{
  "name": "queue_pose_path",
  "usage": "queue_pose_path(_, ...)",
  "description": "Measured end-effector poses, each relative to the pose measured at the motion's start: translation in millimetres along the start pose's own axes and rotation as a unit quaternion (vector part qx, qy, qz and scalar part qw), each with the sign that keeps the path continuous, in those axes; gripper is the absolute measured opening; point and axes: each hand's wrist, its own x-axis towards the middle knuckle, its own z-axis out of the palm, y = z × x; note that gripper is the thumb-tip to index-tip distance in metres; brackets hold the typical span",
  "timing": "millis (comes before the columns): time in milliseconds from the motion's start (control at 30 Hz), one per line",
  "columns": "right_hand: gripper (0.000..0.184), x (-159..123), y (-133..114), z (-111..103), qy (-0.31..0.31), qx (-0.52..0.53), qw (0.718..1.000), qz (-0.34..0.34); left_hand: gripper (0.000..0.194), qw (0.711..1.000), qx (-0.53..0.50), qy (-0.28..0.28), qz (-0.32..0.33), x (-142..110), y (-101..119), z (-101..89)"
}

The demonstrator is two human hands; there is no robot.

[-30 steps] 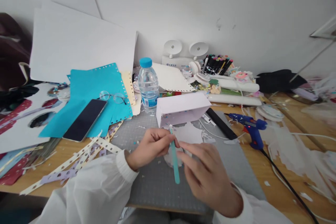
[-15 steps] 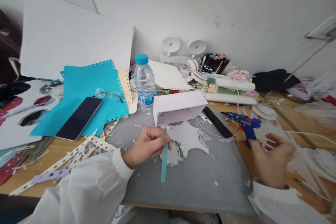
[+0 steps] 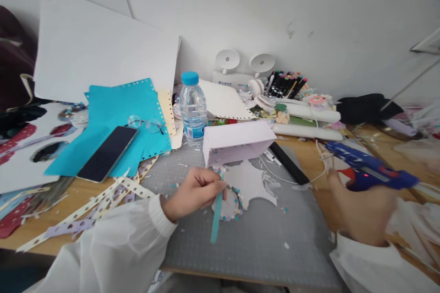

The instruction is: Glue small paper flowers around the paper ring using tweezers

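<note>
Between the fingertips of my left hand is a narrow teal paper strip, its lower end hanging down. Just under and behind that hand lies a round piece edged with small beads on the grey cutting mat. A white paper sheet with a ragged edge lies beside it. Over at the right, my right hand is wrapped round a blue hot glue gun with a red trigger and a small red light. Its nozzle points left, and it is raised off the table.
A pale open box lies on its side behind the round piece, next to a water bottle. A black bar and a white cable lie at right. Phone, glasses and blue paper are at left.
My right hand has closed round the glue gun and lifted it toward the right and nearer. My left hand stays almost in place with the teal strip.
</note>
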Motion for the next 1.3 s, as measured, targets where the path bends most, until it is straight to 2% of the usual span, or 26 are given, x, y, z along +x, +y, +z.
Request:
queue_pose_path(67, 0.027, -3.9, -22.8, -7.0, 0.023, 0.109, 0.992, 0.059, 0.036, 1.0, 0.004, -0.005, -0.004, -0.1, 0.5, 0.8)
queue_pose_path(133, 0.024, -11.3, -43.4, -8.9, -0.008, 0.142, 0.987, 0.07, 0.037, 1.0, 0.011, -0.013, -0.005, -0.2, 1.3, 1.4)
queue_pose_path(233, 0.019, -28.2, -63.1, -3.1, -0.08, 0.173, 0.981, 0.047, 0.039, 1.0, 0.025, -0.013, -0.008, -0.1, 2.4, 1.8)
queue_pose_path(300, 0.016, -41.8, -68.9, 4.0, -0.12, 0.21, 0.97, 0.0, 0.04, 0.999, 0.031, -0.006, -0.015, 0.1, 2.8, 1.8)
queue_pose_path(400, 0.015, -61.2, -71.3, 14.0, -0.17, 0.259, 0.948, -0.074, 0.041, 0.999, 0.046, -0.002, -0.023, 0.3, 3.0, 2.4)
queue_pose_path(467, 0.013, -70.4, -70.9, 18.0, -0.196, 0.277, 0.936, -0.096, 0.041, 0.998, 0.066, -0.011, -0.021, 0.1, 3.3, 3.3)
queue_pose_path(633, 0.005, -74.9, -65.3, 18.3, -0.237, 0.285, 0.923, -0.1, 0.038, 0.989, 0.147, -0.024, -0.003, -0.2, 3.1, 5.0)
queue_pose_path(767, 0.002, -71.2, -60.5, 14.5, -0.27, 0.275, 0.917, -0.103, 0.038, 0.985, 0.168, -0.028, 0.004, -0.5, -0.7, 4.3)
queue_pose_path(1033, 0.004, -74.2, -62.3, 13.1, -0.276, 0.26, 0.919, -0.107, 0.043, 0.983, 0.18, -0.038, 0.012, -1.8, -4.2, 3.7)
queue_pose_path(1300, 0.016, -73.2, -63.9, 13.9, -0.297, 0.249, 0.914, -0.123, 0.041, 0.982, 0.183, -0.038, 0.014, -1.6, -3.3, 3.7)
